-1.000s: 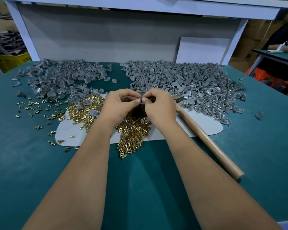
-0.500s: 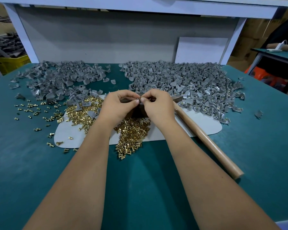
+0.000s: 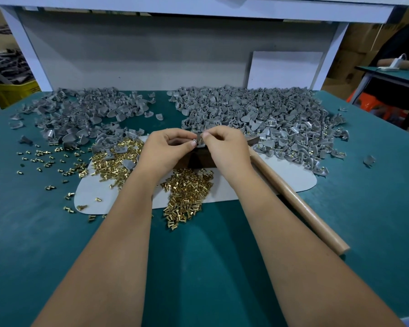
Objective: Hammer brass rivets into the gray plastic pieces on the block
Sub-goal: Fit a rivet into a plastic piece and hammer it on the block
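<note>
Both hands meet over a dark block (image 3: 195,160) on a white mat (image 3: 291,178). My left hand (image 3: 165,149) pinches a small gray plastic piece (image 3: 200,143) above the block. My right hand (image 3: 227,147) pinches a brass rivet (image 3: 199,138) at that piece. Loose brass rivets (image 3: 187,192) lie heaped just in front of the block and to its left. A hammer with a wooden handle (image 3: 298,204) lies to the right of my right forearm, its head mostly hidden behind my right hand.
Gray plastic pieces form a pile at the back left (image 3: 80,114) and a larger pile at the back right (image 3: 269,119), some with rivets in them. Stray rivets (image 3: 45,159) dot the green table (image 3: 33,232) on the left. A white frame and panel close the back.
Both hands stay over the block, with only small finger movements at the pinched piece. The hammer has not moved.
</note>
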A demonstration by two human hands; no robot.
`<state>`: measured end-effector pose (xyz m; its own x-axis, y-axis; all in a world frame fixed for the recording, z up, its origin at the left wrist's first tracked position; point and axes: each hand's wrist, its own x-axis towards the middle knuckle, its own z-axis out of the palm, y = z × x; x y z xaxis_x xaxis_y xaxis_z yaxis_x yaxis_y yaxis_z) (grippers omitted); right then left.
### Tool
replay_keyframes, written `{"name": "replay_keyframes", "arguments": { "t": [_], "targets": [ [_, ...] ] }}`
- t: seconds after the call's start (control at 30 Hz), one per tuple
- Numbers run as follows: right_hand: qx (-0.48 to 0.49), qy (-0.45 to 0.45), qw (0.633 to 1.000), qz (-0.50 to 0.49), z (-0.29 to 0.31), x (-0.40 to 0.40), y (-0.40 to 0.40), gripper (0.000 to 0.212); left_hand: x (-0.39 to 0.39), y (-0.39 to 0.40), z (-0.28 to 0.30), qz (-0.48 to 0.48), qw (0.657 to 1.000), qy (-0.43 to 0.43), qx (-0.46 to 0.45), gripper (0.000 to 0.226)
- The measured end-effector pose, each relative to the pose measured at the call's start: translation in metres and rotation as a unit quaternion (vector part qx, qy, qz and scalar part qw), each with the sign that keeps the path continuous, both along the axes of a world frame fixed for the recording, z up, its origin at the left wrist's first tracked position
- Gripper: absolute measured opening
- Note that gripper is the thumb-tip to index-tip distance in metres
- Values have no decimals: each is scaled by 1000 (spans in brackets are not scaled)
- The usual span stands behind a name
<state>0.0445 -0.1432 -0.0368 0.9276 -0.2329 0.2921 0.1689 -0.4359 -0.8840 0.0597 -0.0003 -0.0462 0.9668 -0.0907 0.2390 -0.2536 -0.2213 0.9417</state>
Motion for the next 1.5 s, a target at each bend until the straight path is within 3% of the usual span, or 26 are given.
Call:
{"name": "replay_keyframes", "arguments": {
  "t": [0.13,0.37,0.8,1.17,1.5],
  "targets": [
    [-54,-7,999,-6,-2,-1,1,9,-2,0,1,-15,1000,2,-7,15],
    [-146,0,989,-41,2,3,4,17,-2,-2,-1,-13,999,3,-37,18],
    [-198,-29,978,-56,4,-4,10,10,-3,-4,-1,-5,999,6,-48,19],
    [-128,-22,990,-49,-1,-5,9,24,-2,-3,-2,-1,1000,-12,-17,16],
    [-79,-6,997,-13,2,-5,-2,13,-3,-2,-2,6,1000,-13,-5,16]
  ]
}}
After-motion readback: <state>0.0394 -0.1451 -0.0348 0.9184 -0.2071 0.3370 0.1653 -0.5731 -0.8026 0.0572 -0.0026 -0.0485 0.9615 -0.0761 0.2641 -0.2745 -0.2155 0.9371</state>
